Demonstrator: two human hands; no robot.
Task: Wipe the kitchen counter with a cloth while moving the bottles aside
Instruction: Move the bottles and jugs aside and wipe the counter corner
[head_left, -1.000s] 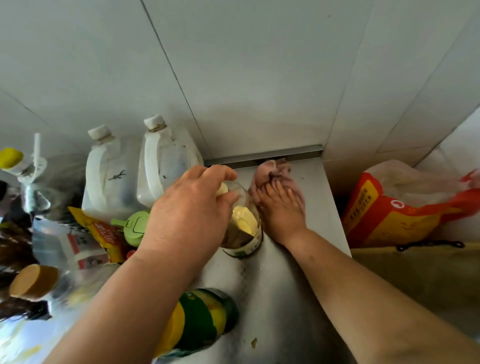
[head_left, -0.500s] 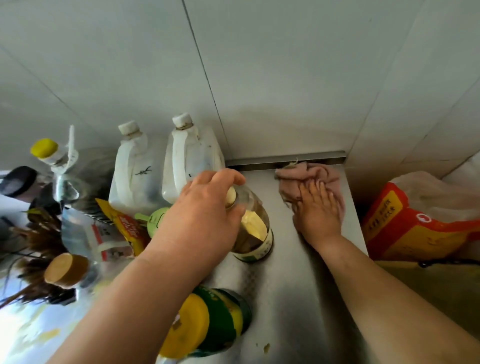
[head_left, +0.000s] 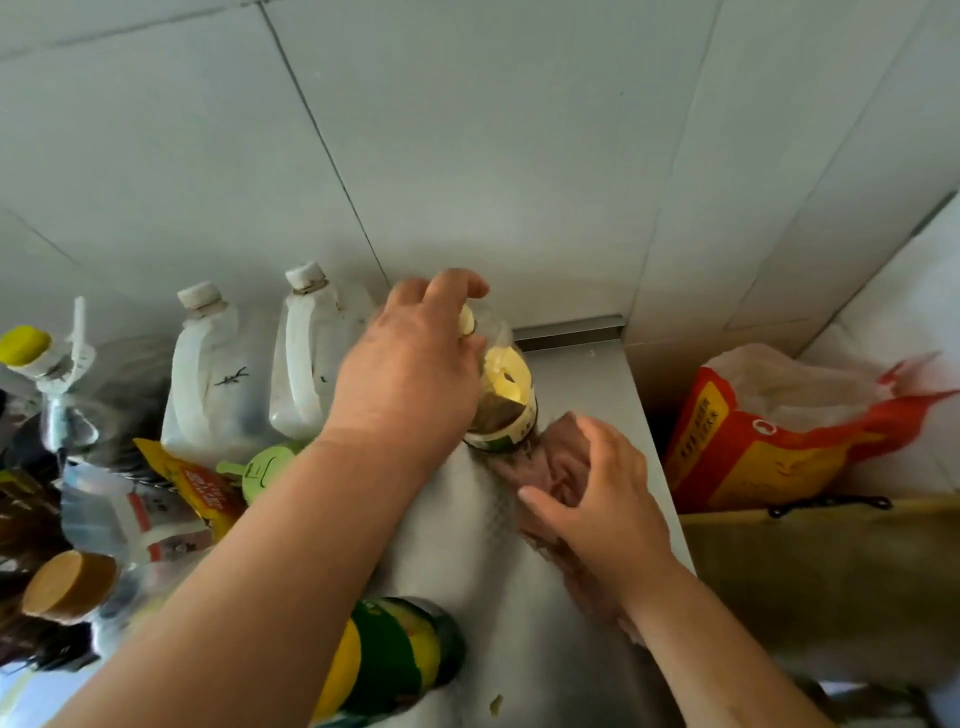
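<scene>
My left hand (head_left: 410, 374) grips the top of a clear bottle (head_left: 506, 400) with a yellow cap and a yellow-green label, which leans toward the back wall on the steel counter (head_left: 467, 540). A pink cloth (head_left: 558, 475) lies on the counter just in front of that bottle. My right hand (head_left: 602, 504) rests on the cloth with fingers spread and slightly bent. A green and yellow bottle (head_left: 395, 654) stands near the front, under my left forearm.
Two white jugs (head_left: 218, 379) stand at the back left among several bottles and packets. A yellow-capped bottle (head_left: 31, 353) and a brown-lidded jar (head_left: 67, 584) are at the far left. A red and yellow sack (head_left: 769, 431) sits right of the counter's edge.
My left hand has shifted the clear bottle back toward the wall. My right hand has drawn the pink cloth from the back corner forward along the counter.
</scene>
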